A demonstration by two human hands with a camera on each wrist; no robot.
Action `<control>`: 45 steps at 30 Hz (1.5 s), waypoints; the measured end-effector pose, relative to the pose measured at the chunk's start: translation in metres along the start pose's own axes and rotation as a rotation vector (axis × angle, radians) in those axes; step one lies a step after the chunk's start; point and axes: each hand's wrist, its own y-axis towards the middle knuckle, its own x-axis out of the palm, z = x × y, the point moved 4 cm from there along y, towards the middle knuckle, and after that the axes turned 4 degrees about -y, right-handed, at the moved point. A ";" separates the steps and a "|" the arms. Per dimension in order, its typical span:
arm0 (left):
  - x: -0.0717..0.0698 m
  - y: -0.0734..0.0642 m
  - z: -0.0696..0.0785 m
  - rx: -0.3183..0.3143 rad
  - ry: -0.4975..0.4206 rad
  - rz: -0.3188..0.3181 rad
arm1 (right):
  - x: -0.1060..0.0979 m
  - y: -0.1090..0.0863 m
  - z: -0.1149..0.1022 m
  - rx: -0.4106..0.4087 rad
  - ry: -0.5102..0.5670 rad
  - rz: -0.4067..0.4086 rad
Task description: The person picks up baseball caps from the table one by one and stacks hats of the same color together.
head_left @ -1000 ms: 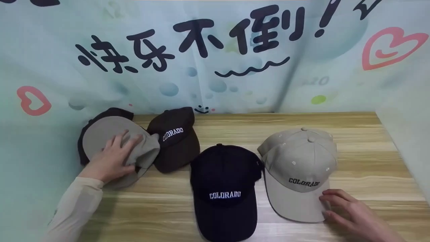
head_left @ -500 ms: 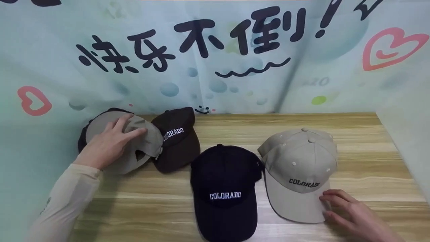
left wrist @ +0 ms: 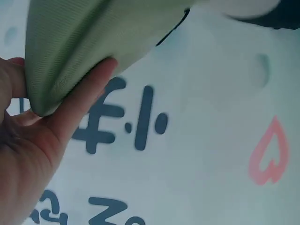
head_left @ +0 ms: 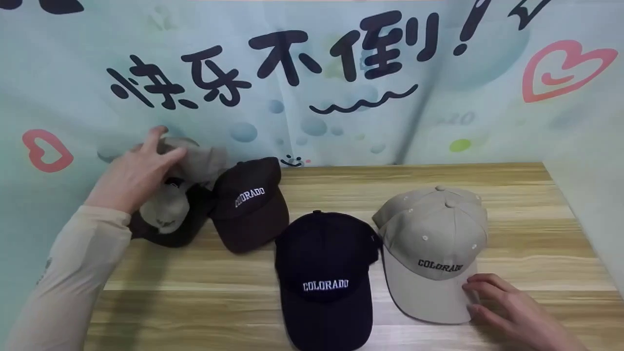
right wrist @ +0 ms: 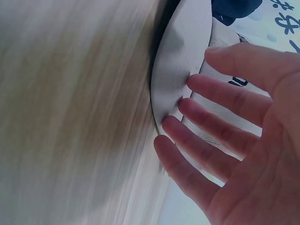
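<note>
1. Beige fabric cap with a curved brim and black COLORADO lettering (head_left: 434,241) sits near right on our wood-grain table (head_left: 219,302), its edge meeting a navy fabric cap with white lettering (head_left: 324,307). Our right hand (head_left: 521,309) holds nothing, its straight, slightly parted fingers at that brim; a light touch would suit, so nothing shifts.
2. Behind it, overlapped, shows a second beige fabric cap (head_left: 394,209).
3. Farther left lies a brown fabric cap with white lettering (head_left: 251,214), just beside a partly hidden black cap (head_left: 178,238).
4. Over the black cap, our left hand (head_left: 131,173) pinches a soft grey-beige fabric cap (head_left: 207,161) between thumb and fingers. We cannot tell whether it is clear below. Shifting it well, we judge, calls for a gentle pinch and lifting past the brown neighbour.
5. Beyond hangs a pale blue printed backdrop (head_left: 429,146).
</note>
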 end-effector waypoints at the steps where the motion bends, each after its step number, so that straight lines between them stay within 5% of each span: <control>1: -0.004 0.002 0.000 -0.015 -0.006 -0.008 | 0.000 0.001 0.000 -0.005 -0.008 0.005; 7: -0.019 0.013 0.003 -0.144 -0.074 -0.041 | -0.001 0.008 0.001 -0.029 -0.054 0.006; 16: -0.040 0.020 0.024 -0.306 -0.215 0.083 | 0.000 0.007 0.002 -0.011 -0.029 -0.041; 21: -0.057 0.029 0.026 -0.357 -0.350 0.037 | 0.004 0.003 0.001 0.012 -0.019 -0.047; 26: -0.063 0.035 0.032 -0.325 -0.510 -0.120 | 0.004 0.000 0.001 0.018 -0.037 -0.022; 29: -0.063 0.038 0.039 -0.287 -0.574 -0.117 | 0.002 0.001 0.002 0.010 -0.040 -0.002; 34: -0.062 0.048 0.052 -0.208 -0.688 0.028 | 0.001 0.002 0.002 0.051 -0.040 -0.027; 39: -0.058 0.060 0.066 -0.122 -0.628 0.254 | 0.002 0.001 0.001 0.038 -0.025 -0.023; 45: -0.054 0.074 0.085 0.030 -0.611 0.376 | 0.003 0.001 0.001 0.052 -0.021 -0.040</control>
